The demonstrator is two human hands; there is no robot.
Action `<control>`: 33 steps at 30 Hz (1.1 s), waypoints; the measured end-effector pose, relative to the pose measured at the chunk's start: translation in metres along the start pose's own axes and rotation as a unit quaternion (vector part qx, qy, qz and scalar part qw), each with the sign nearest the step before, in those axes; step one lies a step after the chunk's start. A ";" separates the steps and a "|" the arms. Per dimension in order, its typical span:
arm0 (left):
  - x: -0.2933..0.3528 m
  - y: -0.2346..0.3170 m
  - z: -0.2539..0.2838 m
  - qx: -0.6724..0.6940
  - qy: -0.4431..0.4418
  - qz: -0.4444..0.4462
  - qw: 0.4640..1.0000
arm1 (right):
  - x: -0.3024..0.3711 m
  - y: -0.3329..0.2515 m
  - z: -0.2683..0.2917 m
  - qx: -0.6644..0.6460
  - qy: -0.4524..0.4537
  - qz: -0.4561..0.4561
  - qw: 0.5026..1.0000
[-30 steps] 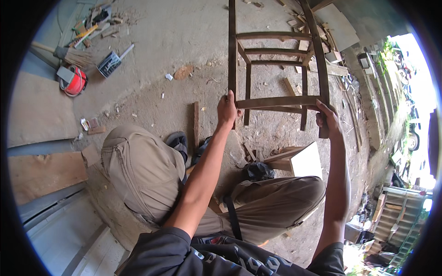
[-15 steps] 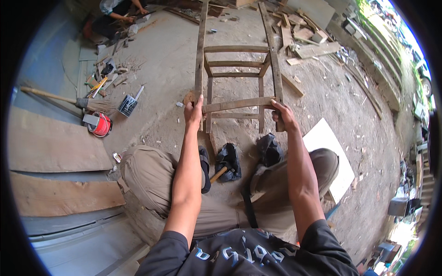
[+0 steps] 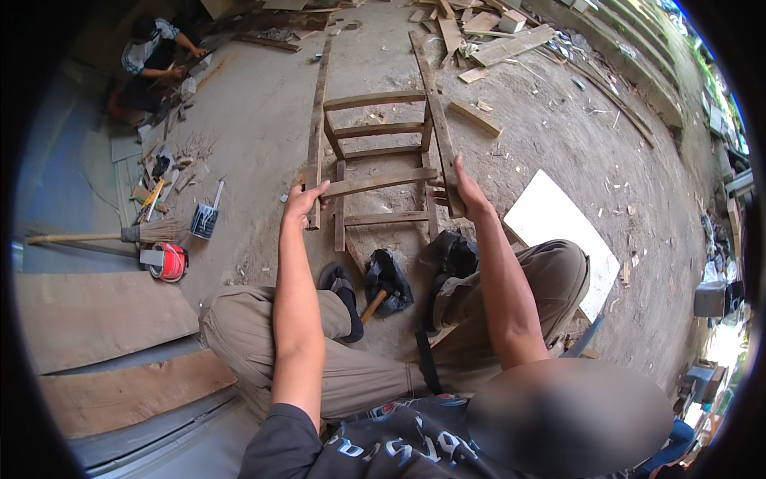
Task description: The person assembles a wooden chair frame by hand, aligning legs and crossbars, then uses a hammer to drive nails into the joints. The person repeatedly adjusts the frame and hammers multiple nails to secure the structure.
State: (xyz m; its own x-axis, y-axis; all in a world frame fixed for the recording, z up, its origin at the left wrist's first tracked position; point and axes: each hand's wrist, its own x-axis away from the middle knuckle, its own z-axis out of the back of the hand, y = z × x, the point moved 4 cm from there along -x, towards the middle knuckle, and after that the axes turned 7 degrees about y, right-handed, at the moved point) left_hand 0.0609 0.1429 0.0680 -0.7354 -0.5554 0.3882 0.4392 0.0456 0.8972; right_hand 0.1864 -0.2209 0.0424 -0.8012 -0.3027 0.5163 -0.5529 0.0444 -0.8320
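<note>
A dusty concrete floor (image 3: 255,144) strewn with wood offcuts (image 3: 511,44) and a white board (image 3: 558,231). The wooden chair frame (image 3: 379,152) lies flat ahead of the seated person; the left hand (image 3: 302,201) grips its left rail, the right hand (image 3: 461,190) clasps its right rail.

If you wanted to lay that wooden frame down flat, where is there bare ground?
Bare floor lies left of the frame, between it and the paint can. More lies right of it, above the white board. The far end is crowded with scrap planks. Near the feet lies a hammer. Left hand and right hand grip the frame.
</note>
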 end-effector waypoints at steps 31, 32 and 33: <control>-0.006 0.012 -0.015 -0.097 -0.030 -0.042 0.994 | -0.046 0.117 -0.104 -0.417 0.076 -0.072 0.903; -0.007 0.015 -0.017 -0.092 -0.027 -0.043 0.994 | -0.055 0.109 -0.101 -0.433 0.085 -0.051 0.896; -0.008 0.013 -0.016 -0.089 -0.023 -0.040 0.995 | -0.059 0.103 -0.102 -0.412 0.080 -0.041 0.907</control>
State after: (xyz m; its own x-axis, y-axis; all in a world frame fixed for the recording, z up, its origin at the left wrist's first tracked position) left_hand 0.0804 0.1343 0.0732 -0.7922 -0.5134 0.3299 0.4596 -0.1463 0.8760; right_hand 0.1536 -0.1014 -0.0535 -0.7360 -0.1980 0.6474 -0.5428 0.7440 -0.3896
